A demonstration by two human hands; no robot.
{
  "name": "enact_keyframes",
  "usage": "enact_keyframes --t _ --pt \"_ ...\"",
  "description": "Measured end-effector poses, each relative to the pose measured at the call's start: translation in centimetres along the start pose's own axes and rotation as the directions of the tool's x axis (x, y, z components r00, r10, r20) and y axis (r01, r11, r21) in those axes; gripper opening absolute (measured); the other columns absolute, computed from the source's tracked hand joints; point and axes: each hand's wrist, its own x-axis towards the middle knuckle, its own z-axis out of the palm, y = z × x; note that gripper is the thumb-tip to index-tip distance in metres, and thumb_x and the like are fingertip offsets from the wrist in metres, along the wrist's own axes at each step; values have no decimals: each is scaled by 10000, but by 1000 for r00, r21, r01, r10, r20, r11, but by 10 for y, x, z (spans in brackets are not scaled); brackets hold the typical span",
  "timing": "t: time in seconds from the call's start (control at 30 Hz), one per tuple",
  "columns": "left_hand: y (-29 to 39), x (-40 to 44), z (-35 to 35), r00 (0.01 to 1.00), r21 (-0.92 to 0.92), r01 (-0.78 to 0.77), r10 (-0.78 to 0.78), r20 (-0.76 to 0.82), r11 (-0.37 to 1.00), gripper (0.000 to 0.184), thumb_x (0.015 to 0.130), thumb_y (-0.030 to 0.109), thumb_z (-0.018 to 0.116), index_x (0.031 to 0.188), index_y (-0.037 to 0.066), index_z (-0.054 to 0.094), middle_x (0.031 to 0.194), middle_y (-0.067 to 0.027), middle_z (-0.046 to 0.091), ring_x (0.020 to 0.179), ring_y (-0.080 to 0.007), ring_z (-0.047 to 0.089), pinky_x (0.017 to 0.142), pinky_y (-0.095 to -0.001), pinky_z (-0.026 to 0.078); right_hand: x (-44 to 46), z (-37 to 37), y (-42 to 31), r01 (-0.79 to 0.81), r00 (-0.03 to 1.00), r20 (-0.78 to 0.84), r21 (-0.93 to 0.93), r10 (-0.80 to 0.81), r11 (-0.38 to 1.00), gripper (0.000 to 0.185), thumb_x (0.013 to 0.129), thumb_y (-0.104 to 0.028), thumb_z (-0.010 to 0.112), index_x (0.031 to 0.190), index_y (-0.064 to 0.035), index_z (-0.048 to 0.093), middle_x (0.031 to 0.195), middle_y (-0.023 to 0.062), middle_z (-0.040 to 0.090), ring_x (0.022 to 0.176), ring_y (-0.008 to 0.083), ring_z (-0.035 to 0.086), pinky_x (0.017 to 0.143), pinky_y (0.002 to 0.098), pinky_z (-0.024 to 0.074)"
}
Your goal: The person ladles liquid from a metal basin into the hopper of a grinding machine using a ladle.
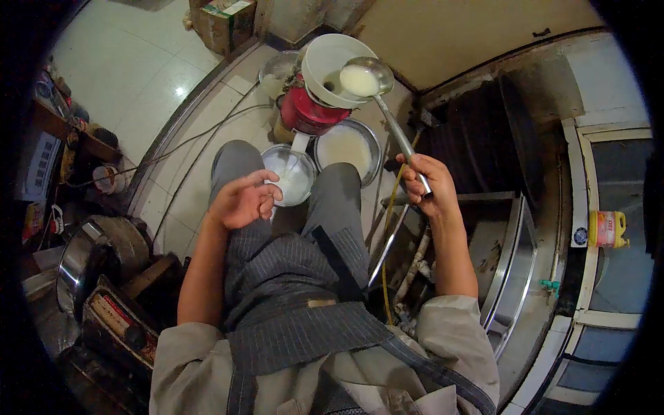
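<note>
My right hand (428, 184) is closed around the handle of a metal ladle (387, 72). White liquid lies in the ladle's bowl, which is over the right side of a white hopper bowl (328, 52). That bowl sits on top of a red machine (315, 112) with a spout at its front. Below the spout, between my knees, is a metal pot (299, 197) with whitish, frothy contents. A wider metal basin (373, 142) of pale, cream-coloured liquid stands beside it. Over my thigh, my left hand (245, 199) is empty, its fingers loosely curled and apart.
Behind the machine on the left is another container (271, 72). A cable (207, 131) crosses the tiled floor. Dark cluttered gear and a metal pot (76, 259) are at left. A steel-edged unit (508, 256) and a yellow jug (607, 229) are at right.
</note>
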Motion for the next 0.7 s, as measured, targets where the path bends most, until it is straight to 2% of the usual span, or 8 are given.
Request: enact_keyframes --t 0.4,0.47,0.7 --pt "0 0 3 1000 -9 -15 15 11 1000 458 971 337 490 1299 21 449 1094 -228 592 779 -227 612 730 -377 520 0 0 1 -10 1000 -13 -28 10 1000 276 964 -207 550 1070 47 570 650 7 546 426 49 438 359 221 347" --pt "0 0 1 1000 -1 -5 5 -8 1000 499 934 357 544 1297 28 445 1100 -221 581 765 -221 620 735 -371 547 0 1 1 -6 1000 -16 -36 6 999 272 964 -203 550 1070 47 571 649 8 547 425 50 439 358 221 348" --pt "1 -1 5 999 14 -2 2 -34 1000 474 948 351 523 1290 31 451 1092 -211 582 760 -209 609 723 -365 531 1 -1 3 8 1000 -18 -41 -9 999 262 965 -198 554 1065 44 571 647 9 549 426 51 446 358 220 354"
